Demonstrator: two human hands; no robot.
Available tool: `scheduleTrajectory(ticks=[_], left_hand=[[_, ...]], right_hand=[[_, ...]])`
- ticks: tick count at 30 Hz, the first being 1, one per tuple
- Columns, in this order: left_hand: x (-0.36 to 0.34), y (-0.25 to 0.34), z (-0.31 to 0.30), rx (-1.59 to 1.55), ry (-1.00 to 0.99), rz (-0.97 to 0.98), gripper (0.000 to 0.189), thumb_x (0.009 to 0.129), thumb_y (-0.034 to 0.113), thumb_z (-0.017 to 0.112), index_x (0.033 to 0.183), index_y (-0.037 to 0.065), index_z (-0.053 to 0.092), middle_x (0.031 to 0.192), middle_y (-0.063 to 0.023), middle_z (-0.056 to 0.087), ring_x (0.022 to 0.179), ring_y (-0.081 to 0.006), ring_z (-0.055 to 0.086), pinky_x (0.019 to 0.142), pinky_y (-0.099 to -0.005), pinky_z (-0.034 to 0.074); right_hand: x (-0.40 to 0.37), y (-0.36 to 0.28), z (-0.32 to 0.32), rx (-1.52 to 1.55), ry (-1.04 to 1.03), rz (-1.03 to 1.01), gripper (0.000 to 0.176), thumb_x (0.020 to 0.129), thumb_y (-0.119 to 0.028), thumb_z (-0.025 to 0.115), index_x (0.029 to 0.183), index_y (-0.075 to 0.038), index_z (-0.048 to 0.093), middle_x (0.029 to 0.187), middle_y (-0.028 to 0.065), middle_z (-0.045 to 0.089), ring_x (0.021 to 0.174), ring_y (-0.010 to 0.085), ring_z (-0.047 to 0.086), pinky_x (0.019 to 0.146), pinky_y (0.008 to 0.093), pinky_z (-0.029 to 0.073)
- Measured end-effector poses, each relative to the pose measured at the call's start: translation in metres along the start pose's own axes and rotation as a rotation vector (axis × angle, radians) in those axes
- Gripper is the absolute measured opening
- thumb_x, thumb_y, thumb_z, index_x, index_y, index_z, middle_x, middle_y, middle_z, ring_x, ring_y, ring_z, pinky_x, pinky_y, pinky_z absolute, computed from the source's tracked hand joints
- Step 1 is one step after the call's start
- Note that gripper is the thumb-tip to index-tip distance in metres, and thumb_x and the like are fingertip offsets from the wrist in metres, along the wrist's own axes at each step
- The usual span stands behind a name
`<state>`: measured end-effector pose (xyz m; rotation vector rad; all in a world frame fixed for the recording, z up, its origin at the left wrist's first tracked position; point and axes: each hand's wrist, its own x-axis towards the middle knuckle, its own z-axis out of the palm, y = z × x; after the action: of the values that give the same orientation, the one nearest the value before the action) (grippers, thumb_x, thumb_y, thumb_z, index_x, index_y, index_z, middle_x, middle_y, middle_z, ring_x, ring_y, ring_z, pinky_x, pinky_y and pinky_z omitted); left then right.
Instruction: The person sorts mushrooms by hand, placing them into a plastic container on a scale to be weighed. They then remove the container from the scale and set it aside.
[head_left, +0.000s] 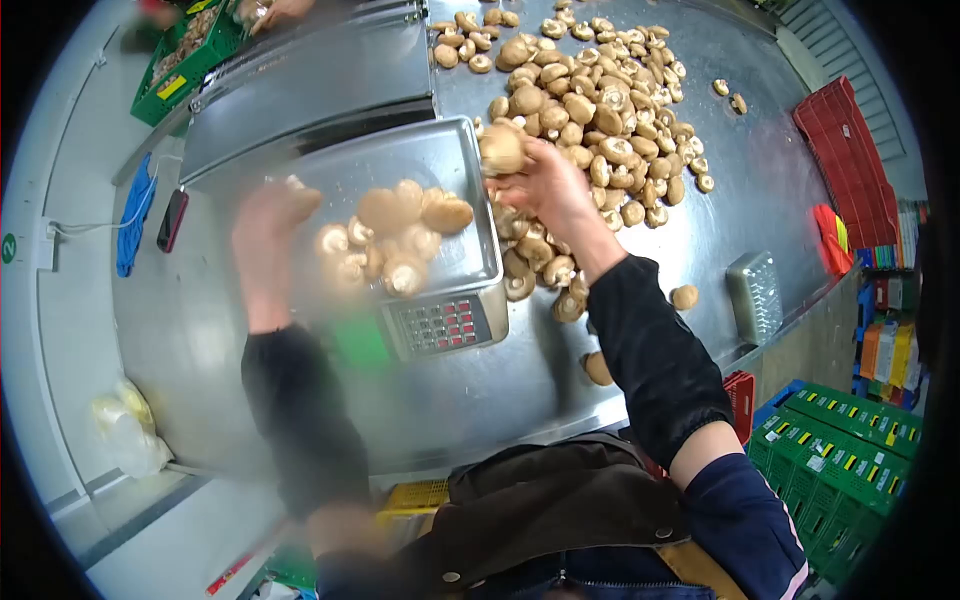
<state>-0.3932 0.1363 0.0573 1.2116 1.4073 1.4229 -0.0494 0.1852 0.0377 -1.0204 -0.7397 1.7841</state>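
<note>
While the rimmed tray (487, 230) probably keeps mushrooms (405, 273) from rolling, our right hand's (562, 195) fingers grasp one; whether our blurred left hand (262, 235) grips, we cannot tell.

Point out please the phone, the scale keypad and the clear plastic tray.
Phone (173, 221): head view, middle of its upper face.
Scale keypad (437, 325): head view, middle keys.
Clear plastic tray (757, 298): head view, middle of it.

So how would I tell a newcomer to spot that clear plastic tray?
Find the big grey metal table with its heap of brown mushrooms. Move toward its right-hand edge, past a lone brown mushroom. There sits the clear plastic tray, rectangular and see-through, unlike the larger red crate farther along that edge.
</note>
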Motion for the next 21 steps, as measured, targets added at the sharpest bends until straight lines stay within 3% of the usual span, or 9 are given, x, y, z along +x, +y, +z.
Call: scheduleTrajectory(ticks=[3,5,6,9,10,13,17,20,21], left_hand=[[-0.057,0.015,-0.011,-0.049,0.135,-0.105,0.042,0.089,0.015,0.061,0.125,-0.006,0.053,0.115,-0.016,0.064,0.099,-0.0256,0.065,0.089,-0.0378,0.053],[-0.101,0.013,-0.02,-0.155,0.058,-0.147,0.046,0.088,0.015,0.061,0.127,-0.006,0.05,0.116,-0.0157,0.062,0.103,-0.026,0.064,0.091,-0.037,0.052],[-0.122,0.013,-0.022,-0.21,0.02,-0.165,0.048,0.087,0.015,0.062,0.128,-0.007,0.049,0.117,-0.0155,0.062,0.104,-0.0262,0.064,0.092,-0.0366,0.052],[-0.175,0.0,0.006,-0.293,-0.069,-0.308,0.043,0.084,0.008,0.061,0.124,-0.006,0.053,0.111,-0.0119,0.062,0.104,-0.0216,0.062,0.092,-0.0339,0.052],[-0.191,-0.01,0.019,-0.273,-0.049,-0.4,0.041,0.084,0.006,0.061,0.123,-0.006,0.054,0.112,-0.0117,0.062,0.103,-0.021,0.063,0.092,-0.0335,0.052],[-0.227,-0.024,0.074,-0.528,-0.154,-0.569,0.032,0.09,0.007,0.056,0.121,-0.004,0.057,0.112,-0.0122,0.062,0.103,-0.021,0.062,0.091,-0.0342,0.051],[-0.242,-0.029,0.124,-0.764,-0.126,-0.663,0.028,0.095,0.008,0.053,0.12,-0.003,0.056,0.113,-0.0136,0.061,0.102,-0.0216,0.062,0.091,-0.0361,0.051],[-0.233,-0.022,0.139,-0.746,-0.082,-0.612,0.028,0.099,0.009,0.049,0.124,-0.003,0.052,0.112,-0.014,0.062,0.102,-0.0209,0.062,0.089,-0.0339,0.051],[-0.229,-0.019,0.14,-0.708,-0.079,-0.599,0.029,0.1,0.01,0.048,0.125,-0.003,0.051,0.112,-0.0142,0.062,0.103,-0.0209,0.062,0.089,-0.0334,0.051]], right_hand=[[-0.027,0.003,-0.063,-0.184,-0.187,0.195,0.042,0.101,-0.029,0.04,0.129,-0.001,0.052,0.089,0.0138,0.066,0.055,0.0142,0.058,0.042,0.0219,0.039],[-0.053,0.003,-0.058,-0.404,0.052,0.128,0.04,0.101,-0.029,0.044,0.13,-0.002,0.052,0.079,0.0131,0.064,0.047,0.0087,0.05,0.041,0.0202,0.032],[-0.054,-0.001,-0.074,-0.665,0.054,0.162,0.04,0.099,-0.029,0.05,0.13,-0.002,0.052,0.075,0.0142,0.062,0.054,0.0182,0.057,0.047,0.0293,0.044],[-0.055,0.03,-0.108,-1.524,0.171,-0.537,0.045,0.096,-0.033,0.055,0.131,-0.004,0.051,0.086,0.0177,0.064,0.066,0.0334,0.062,0.065,0.0425,0.052],[-0.072,0.012,-0.077,-1.621,0.23,-0.209,0.053,0.092,-0.035,0.061,0.133,-0.004,0.049,0.114,0.0204,0.062,0.096,0.0431,0.061,0.085,0.0503,0.049],[-0.104,0.018,-0.048,-1.545,0.098,-0.623,0.054,0.089,-0.032,0.066,0.132,-0.005,0.049,0.129,0.0197,0.054,0.112,0.0406,0.056,0.089,0.0477,0.049],[-0.166,0.037,0.002,-1.212,-0.565,-0.531,0.056,0.086,-0.025,0.07,0.133,-0.005,0.048,0.131,0.0175,0.053,0.119,0.0356,0.053,0.097,0.0414,0.048],[-0.162,0.045,0.004,-1.136,-0.7,-0.29,0.056,0.086,-0.02,0.069,0.135,-0.005,0.046,0.134,0.0183,0.051,0.122,0.0347,0.053,0.099,0.0396,0.047],[-0.155,0.047,-0.002,-1.177,-0.587,-0.385,0.055,0.087,-0.019,0.069,0.135,-0.005,0.047,0.134,0.0184,0.052,0.121,0.035,0.053,0.098,0.0399,0.047]])
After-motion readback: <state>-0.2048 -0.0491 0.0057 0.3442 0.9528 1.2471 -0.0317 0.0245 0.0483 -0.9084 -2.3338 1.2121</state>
